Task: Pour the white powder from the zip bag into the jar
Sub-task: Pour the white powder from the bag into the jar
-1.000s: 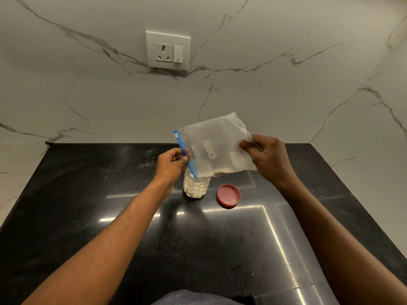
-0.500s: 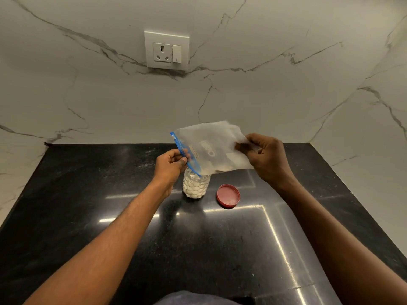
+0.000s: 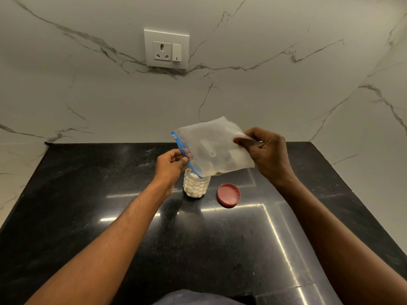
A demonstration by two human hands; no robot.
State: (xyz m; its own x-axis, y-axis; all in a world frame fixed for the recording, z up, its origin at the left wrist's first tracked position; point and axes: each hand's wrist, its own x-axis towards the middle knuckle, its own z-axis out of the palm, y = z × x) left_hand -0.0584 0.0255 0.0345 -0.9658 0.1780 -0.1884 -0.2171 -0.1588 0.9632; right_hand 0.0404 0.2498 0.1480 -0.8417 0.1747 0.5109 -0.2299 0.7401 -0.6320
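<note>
A translucent, frosted plastic zip bag with a blue zip strip along its open end is held in the air above the far middle part of the glossy black stone bench, tilted so that the blue end slopes down to the left. The lowest corner of that end sits right at the mouth of a small clear jar with a dimpled wall. The left hand pinches the blue strip between thumb and curled fingers, just beside the jar's upper left. The right hand pinches the raised closed end of the bag, fingers curled on the plastic, higher than the left. The jar stands upright on the bench near its far edge, and white powder shows through its wall up to about the neck. I cannot tell how much powder is in the bag. A round red plastic lid lies flat on the bench just to the right of the jar, not touching it. On the white veined marble wall behind the far edge is a white socket plate with a switch.
</note>
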